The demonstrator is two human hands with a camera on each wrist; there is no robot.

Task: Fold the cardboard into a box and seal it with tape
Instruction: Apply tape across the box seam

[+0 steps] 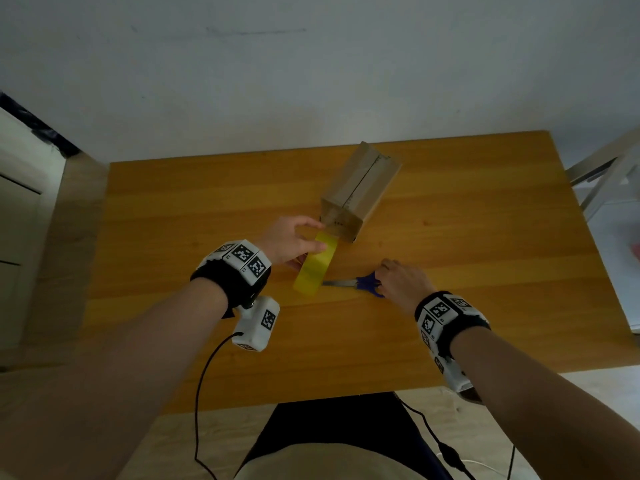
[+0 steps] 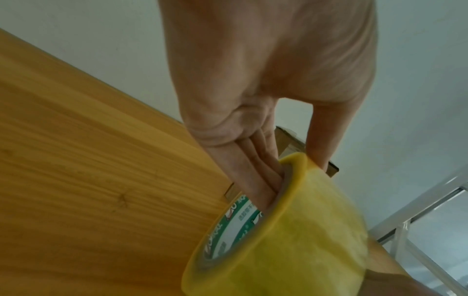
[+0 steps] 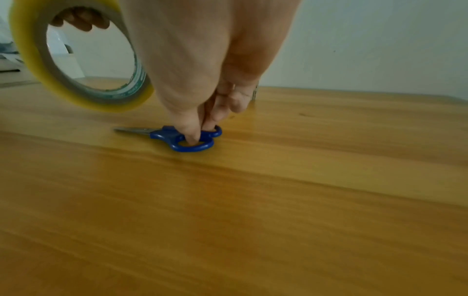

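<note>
My right hand [image 1: 401,282] reaches down to the blue-handled scissors [image 1: 360,283] lying flat on the wooden table [image 1: 485,271], thumb and a finger poked into the loops. My left hand [image 1: 287,242] grips the yellow tape roll [image 1: 316,266], fingers [image 2: 255,172] through the core, thumb outside. Beyond it lies the cardboard box [image 1: 360,188], folded, on the table.

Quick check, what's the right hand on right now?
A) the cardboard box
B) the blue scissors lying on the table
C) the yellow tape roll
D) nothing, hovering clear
B: the right hand has its fingertips down in the loops of the blue scissors, which lie flat on the table, while the left hand holds the yellow tape roll.
</note>
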